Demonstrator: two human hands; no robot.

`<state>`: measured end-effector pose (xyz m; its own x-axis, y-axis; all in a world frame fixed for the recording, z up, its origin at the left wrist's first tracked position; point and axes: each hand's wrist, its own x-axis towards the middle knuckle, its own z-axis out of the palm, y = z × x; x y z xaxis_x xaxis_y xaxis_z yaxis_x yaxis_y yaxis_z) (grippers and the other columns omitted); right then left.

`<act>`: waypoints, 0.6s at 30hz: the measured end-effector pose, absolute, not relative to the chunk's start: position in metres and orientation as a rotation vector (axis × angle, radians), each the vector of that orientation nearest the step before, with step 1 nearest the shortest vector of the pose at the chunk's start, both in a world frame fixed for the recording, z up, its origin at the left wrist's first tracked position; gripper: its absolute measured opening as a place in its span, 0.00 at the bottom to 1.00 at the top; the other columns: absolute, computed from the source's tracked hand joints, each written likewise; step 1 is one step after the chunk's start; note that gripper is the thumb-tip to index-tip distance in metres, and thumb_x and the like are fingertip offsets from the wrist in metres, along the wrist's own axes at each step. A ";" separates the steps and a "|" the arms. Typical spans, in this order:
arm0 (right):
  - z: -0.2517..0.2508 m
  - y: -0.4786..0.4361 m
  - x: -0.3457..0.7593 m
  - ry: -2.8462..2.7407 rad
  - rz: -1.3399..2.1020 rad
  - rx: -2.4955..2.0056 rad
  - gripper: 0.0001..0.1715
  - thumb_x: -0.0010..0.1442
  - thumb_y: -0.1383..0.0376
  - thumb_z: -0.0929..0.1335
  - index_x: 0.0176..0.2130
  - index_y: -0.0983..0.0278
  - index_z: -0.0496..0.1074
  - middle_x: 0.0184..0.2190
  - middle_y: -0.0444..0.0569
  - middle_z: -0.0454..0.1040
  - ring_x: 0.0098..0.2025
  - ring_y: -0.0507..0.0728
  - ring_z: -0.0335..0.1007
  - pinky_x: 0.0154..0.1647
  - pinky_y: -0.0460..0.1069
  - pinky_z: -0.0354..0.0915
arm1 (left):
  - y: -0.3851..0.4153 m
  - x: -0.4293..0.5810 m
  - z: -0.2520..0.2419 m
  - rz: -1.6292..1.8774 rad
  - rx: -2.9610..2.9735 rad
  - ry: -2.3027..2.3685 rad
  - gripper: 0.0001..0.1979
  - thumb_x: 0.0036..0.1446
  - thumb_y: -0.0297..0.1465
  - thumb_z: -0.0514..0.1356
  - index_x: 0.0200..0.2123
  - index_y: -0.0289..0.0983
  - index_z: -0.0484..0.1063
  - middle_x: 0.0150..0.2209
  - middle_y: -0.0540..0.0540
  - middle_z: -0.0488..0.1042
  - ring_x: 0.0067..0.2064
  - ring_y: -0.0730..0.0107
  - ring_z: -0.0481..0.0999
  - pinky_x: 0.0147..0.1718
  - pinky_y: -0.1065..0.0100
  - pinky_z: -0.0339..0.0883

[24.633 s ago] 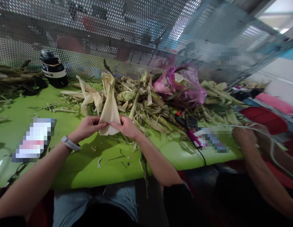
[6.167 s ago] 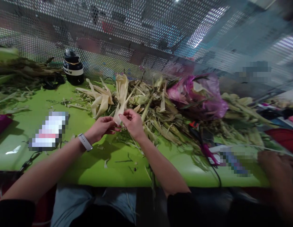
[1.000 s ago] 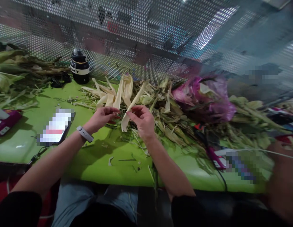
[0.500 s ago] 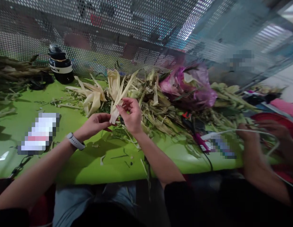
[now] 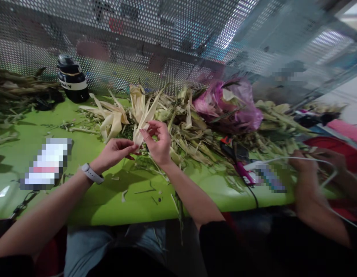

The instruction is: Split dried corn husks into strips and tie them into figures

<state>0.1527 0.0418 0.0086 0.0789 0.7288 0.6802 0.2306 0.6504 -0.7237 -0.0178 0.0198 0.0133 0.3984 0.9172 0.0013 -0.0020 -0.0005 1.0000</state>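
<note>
A pale dried corn husk (image 5: 138,136), narrow and long, is held between my two hands above the green table. My left hand (image 5: 115,152), below a white wristband, pinches its lower end between thumb and fingers. My right hand (image 5: 159,145) is closed on the husk higher up, thumb against fingers. Behind them stands another cream husk (image 5: 137,98), and a spread bunch of pale husks (image 5: 109,121) lies to the left. A heap of dry husks and stalks (image 5: 196,142) sits just right of my right hand.
On the green tabletop (image 5: 100,207) are a phone (image 5: 47,163) at left and a dark bottle (image 5: 73,82) behind. A pink plastic bag (image 5: 233,104), a magenta-handled tool (image 5: 244,173) and another phone (image 5: 271,177) lie rightward. A co-worker's hands (image 5: 304,161) work at far right.
My left fingers have closed over the husk's lower tip, which hung free before. My right hand keeps its pinch, with almost no shift. The view has drifted slightly.
</note>
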 end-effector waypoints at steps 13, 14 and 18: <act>0.006 0.045 0.152 -1.465 0.443 -0.895 0.16 0.59 0.58 0.70 0.45 0.60 0.67 0.34 0.43 0.70 0.30 0.49 0.66 0.34 0.46 0.69 | 0.019 -0.014 0.013 0.924 1.339 0.918 0.18 0.51 0.42 0.67 0.34 0.32 0.76 0.33 0.42 0.81 0.36 0.63 0.82 0.35 0.68 0.76; 0.005 0.045 0.152 -1.469 0.444 -0.903 0.16 0.59 0.58 0.69 0.45 0.60 0.66 0.35 0.43 0.70 0.31 0.49 0.66 0.35 0.46 0.69 | 0.018 -0.014 0.012 0.931 1.346 0.917 0.18 0.51 0.43 0.67 0.34 0.32 0.76 0.33 0.42 0.81 0.36 0.63 0.82 0.34 0.68 0.76; 0.006 0.046 0.151 -1.452 0.489 -0.935 0.17 0.59 0.58 0.69 0.46 0.60 0.66 0.35 0.44 0.69 0.30 0.49 0.66 0.34 0.47 0.68 | 0.018 -0.013 0.011 0.946 1.384 0.891 0.18 0.52 0.43 0.66 0.35 0.32 0.74 0.33 0.43 0.80 0.37 0.63 0.82 0.34 0.67 0.76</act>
<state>0.1513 0.0457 0.0059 0.1098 0.7806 0.6153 0.2490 0.5777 -0.7773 -0.0128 0.0181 0.0114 0.3805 0.9241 0.0352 -0.0194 -0.0301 0.9994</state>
